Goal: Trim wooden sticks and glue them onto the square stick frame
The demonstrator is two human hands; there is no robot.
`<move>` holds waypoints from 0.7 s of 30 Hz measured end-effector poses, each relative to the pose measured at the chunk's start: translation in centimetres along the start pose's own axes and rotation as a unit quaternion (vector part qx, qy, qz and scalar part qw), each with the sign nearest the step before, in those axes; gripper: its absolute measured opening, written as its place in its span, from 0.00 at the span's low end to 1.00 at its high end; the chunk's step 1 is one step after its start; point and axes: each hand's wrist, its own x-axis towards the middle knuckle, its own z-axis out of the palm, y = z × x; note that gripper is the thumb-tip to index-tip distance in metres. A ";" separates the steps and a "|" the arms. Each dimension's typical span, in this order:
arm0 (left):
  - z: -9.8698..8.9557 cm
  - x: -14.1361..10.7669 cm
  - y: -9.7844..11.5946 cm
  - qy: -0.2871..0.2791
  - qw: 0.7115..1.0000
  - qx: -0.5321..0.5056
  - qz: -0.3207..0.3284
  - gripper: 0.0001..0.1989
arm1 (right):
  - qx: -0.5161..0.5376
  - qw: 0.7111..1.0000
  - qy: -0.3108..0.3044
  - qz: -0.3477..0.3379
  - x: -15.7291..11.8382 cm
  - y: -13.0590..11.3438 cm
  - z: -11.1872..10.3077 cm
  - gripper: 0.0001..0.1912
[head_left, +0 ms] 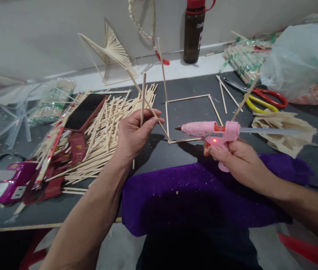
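Observation:
My left hand (136, 131) is closed, thumb against fingers, on a wooden stick (143, 93) that points upward. A slanting stick, joined to the front left corner of a square stick frame (188, 99), passes by the same fingers; I cannot tell whether they grip it too. My right hand (237, 155) is wrapped round the handle of a pink glue gun (201, 129), its red light on and its nozzle pointing left over the frame. A clear glue stick (271, 131) projects from the gun's back. Another stick (163, 71) rises from the frame's back left corner.
Loose sticks (105, 138) are heaped at left, beside a phone (84, 112) and purple power strip (12, 183). Scissors (260, 99), a plastic bag (302, 63) and crumpled paper (285, 129) lie right. Behind stand a bottle (194, 35) and twisted stick model (111, 52). Purple cloth (170, 187) covers the front edge.

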 end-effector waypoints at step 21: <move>0.2 -0.3 0.6 -0.020 0.995 0.094 0.028 0.06 | -0.007 1.000 0.006 -0.008 0.0 0.2 0.1 0.17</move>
